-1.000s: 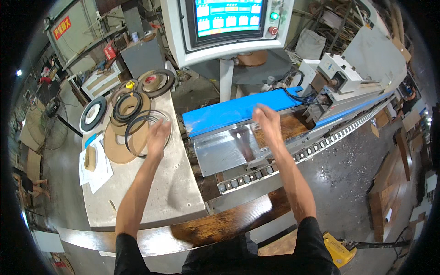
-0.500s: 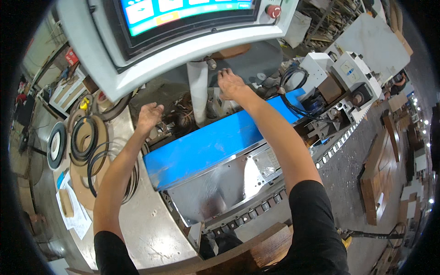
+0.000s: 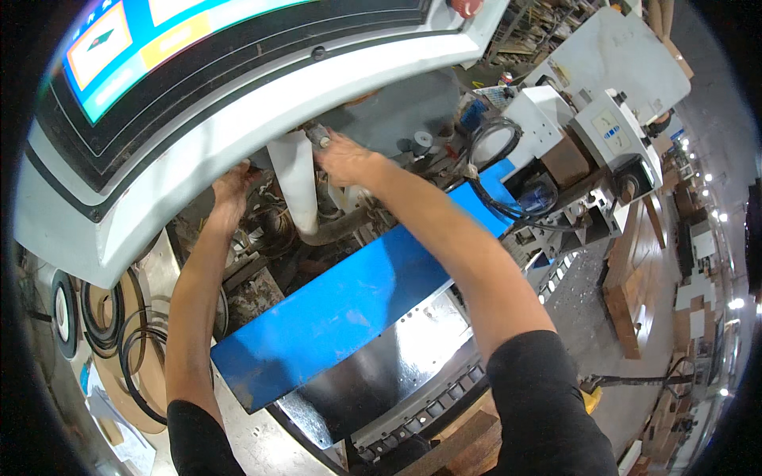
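My right hand (image 3: 348, 160) reaches to the top of a white post (image 3: 292, 178) under the control panel (image 3: 190, 131). Its thumb and fingers close around a small metal knob (image 3: 320, 135) there. My left hand (image 3: 230, 192) is raised at the panel's lower edge. Its fingertips are partly hidden and blurred, so I cannot tell whether they grip the edge. Below both arms lies a long blue machine cover (image 3: 333, 317), apart from the hands. A lit colour screen (image 3: 159, 36) fills the panel's face.
Edge-band coils (image 3: 103, 313) and papers (image 3: 119, 428) lie on a metal table at left. Looped black cables (image 3: 496, 186) hang beside a white machine unit (image 3: 611, 135) at right. Wooden boards (image 3: 631, 278) stand on the floor beyond. A red button (image 3: 467, 6) tops the panel's right side.
The panel looms larger and lower to the left. My left hand has moved up to its lower edge. My right hand has moved left and closed on the knob by the post.
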Motion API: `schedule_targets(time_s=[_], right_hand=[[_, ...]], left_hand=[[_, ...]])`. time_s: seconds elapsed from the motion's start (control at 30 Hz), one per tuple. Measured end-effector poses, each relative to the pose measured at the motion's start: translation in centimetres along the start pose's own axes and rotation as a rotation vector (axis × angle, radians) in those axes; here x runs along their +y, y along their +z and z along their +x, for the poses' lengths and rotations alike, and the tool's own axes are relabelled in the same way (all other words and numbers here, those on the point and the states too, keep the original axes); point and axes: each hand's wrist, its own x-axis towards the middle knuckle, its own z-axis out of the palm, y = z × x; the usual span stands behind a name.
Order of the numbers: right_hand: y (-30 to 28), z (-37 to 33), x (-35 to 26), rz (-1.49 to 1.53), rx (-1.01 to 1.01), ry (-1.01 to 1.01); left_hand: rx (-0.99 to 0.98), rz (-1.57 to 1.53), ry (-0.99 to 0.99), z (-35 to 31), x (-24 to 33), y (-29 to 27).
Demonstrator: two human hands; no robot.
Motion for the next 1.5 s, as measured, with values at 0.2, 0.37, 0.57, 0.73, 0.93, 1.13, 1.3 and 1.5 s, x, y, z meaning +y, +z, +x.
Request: schedule_targets(time_s=[0.2, 0.37, 0.57, 0.73, 0.93, 1.13, 1.3, 1.5], right_hand=[[2.5, -0.3, 1.4, 0.017, 0.105, 0.061], [0.0, -1.1, 0.4, 0.002, -0.049, 0.220], [3.4, -0.5, 1.0, -0.081, 0.029, 0.357], [0.8, 0.3, 0.4, -0.252, -0.040, 0.185], [5.3, 2.0, 1.0, -0.303, -0.013, 0.034], [8.5, 5.6, 0.9, -0.655, 0.001, -0.121], [6.2, 3.8, 0.9, -0.345, -0.032, 0.049], [-0.2, -5.7, 0.3, 0.297, 0.042, 0.183]], left_hand=[[-0.136, -0.231, -0.106, -0.2, 0.9, 0.7], [-0.182, -0.272, -0.130, -0.2, 1.1, -1.2], [-0.120, -0.189, -0.079, -1.1, 1.3, 2.8], [0.066, -0.230, -0.106, 1.4, 0.8, 0.9], [0.026, -0.186, -0.125, 0.9, -0.7, 0.8], [-0.127, -0.274, -0.075, 2.0, -2.0, -2.2], [-0.009, 0.072, -0.125, -4.0, 3.2, 1.1], [-0.051, 0.358, 0.037, -17.3, 15.6, -9.9]])
